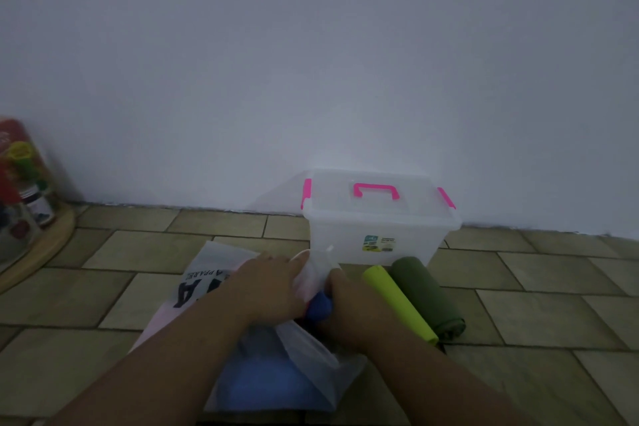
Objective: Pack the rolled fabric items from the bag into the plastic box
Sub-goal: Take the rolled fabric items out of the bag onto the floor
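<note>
White plastic bag (207, 273) lies on the floor. Our left hand (273, 284) grips its mouth, and our right hand (349, 308) clutches a blue roll (320, 308) there. A lime roll (397, 301) and a dark green roll (425, 290) lie before the lidded plastic box (377, 228) at the floor's far edge. The clinging film could snag the blue roll and unroll it.

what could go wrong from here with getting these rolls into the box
1. The box has its lid on and both hands are busy, so nothing can go in yet.
2. The right hand grips the blue roll at the mouth of the bag, which the left hand holds; the roll may snag and unroll.
</note>
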